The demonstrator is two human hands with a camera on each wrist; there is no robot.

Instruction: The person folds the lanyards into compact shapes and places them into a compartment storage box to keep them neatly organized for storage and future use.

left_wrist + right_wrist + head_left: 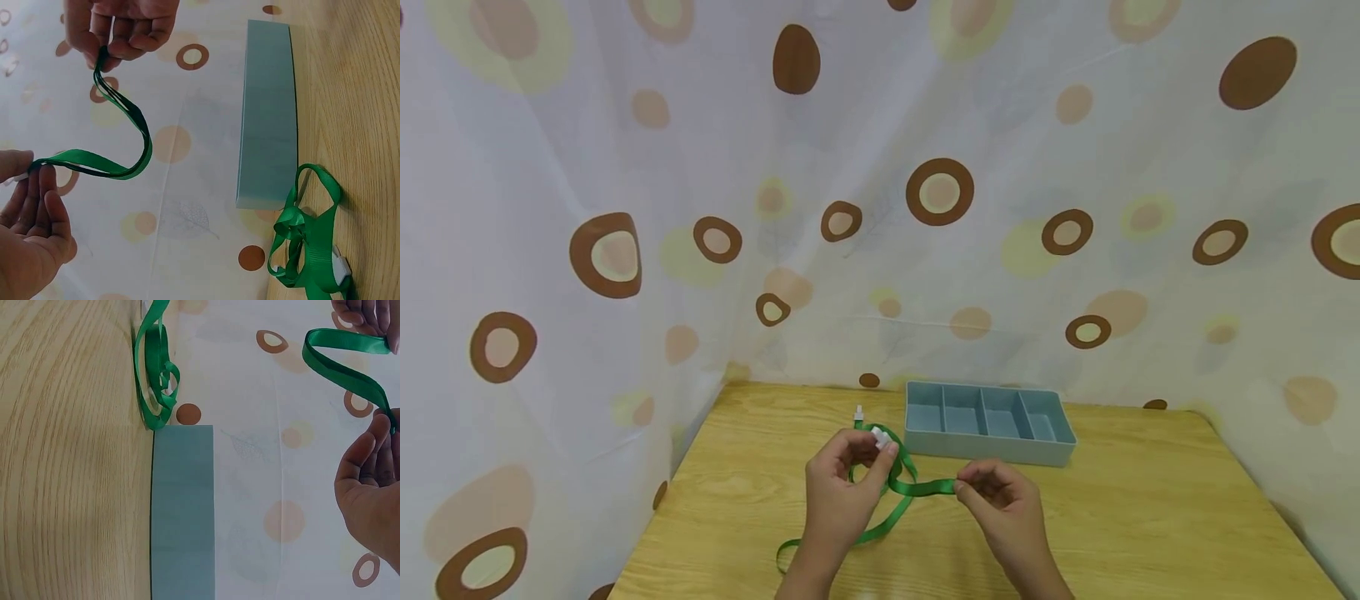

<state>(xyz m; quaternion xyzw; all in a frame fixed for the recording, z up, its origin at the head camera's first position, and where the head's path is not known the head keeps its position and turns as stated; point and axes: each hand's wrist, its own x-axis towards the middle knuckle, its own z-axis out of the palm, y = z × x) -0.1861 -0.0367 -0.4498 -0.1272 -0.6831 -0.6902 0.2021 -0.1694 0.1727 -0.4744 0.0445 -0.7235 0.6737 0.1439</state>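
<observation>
A green ribbon [925,488] is held up in front of the box [992,447], above the table [1135,500], and is stretched between two hands. From the left wrist it is seen to be folded in several layers and bowed in a deep curve, its middle left unsupported. At one end a white clip [880,437] is held in the left hand [846,483], where ribbon and clip are pinched between the thumb and curled fingers. The other end is pinched at the fingertips of the right hand [1007,504], its thumb pressed against the bent forefinger and its remaining fingers curled in loosely. Behind and below the left hand, a loose ribbon [322,256], also green, is laid on the table in tangled loops, with a second clip [859,414], white as well, at its far end. Whether the two ribbons are joined cannot be told. The loops are spread near the left end of the box; whether it is touched by them is unclear. The box, blue-grey, is divided into four compartments in a row. The wood-grained table is backed by a pale curtain [865,125], patterned with brown, peach and yellow spots and rings.
</observation>
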